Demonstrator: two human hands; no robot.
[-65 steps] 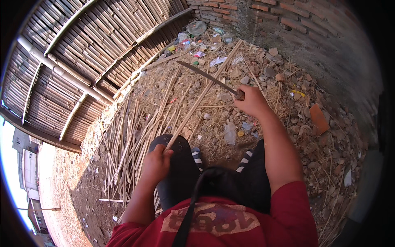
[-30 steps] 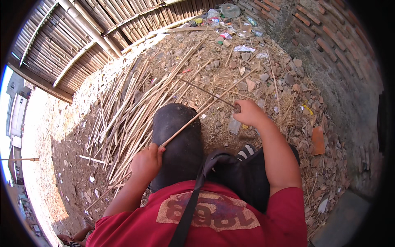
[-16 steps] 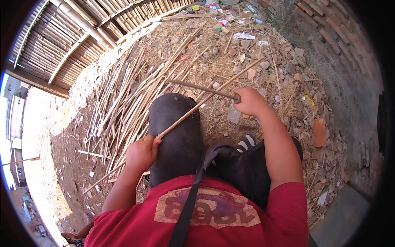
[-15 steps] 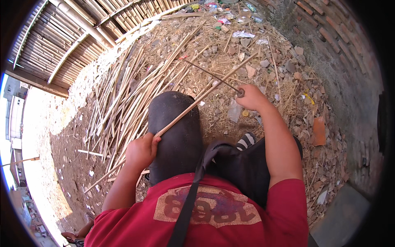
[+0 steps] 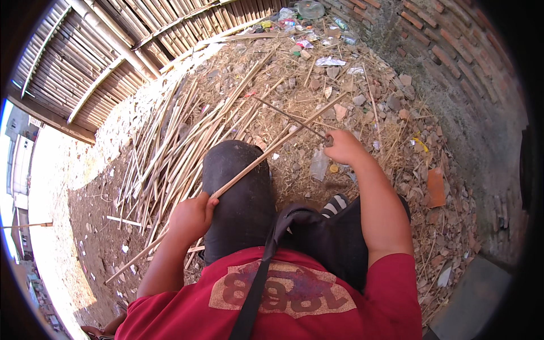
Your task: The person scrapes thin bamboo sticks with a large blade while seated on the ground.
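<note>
Left hand (image 5: 191, 218): curled round a long pale stick (image 5: 249, 169), thumb uppermost.
Right hand (image 5: 344, 147): wrapped about the handle of a knife (image 5: 288, 115), fingers bunched together on it.
Stick: slants from lower left, through the left hand, across the left knee (image 5: 229, 161), to a far end at upper right.
Knife: thin dark blade pointing up and left, crossing the stick beyond the knee; whether they touch, I cannot tell.
Pile of sticks (image 5: 184, 161): lying loosely left of the knee.
Ground (image 5: 102, 226): bare dirt here, straw and rubble farther right; clear plastic (image 5: 319, 165) near the right hand.
Brick wall (image 5: 447, 56): upper right.
Bamboo panel (image 5: 96, 62): upper left.
</note>
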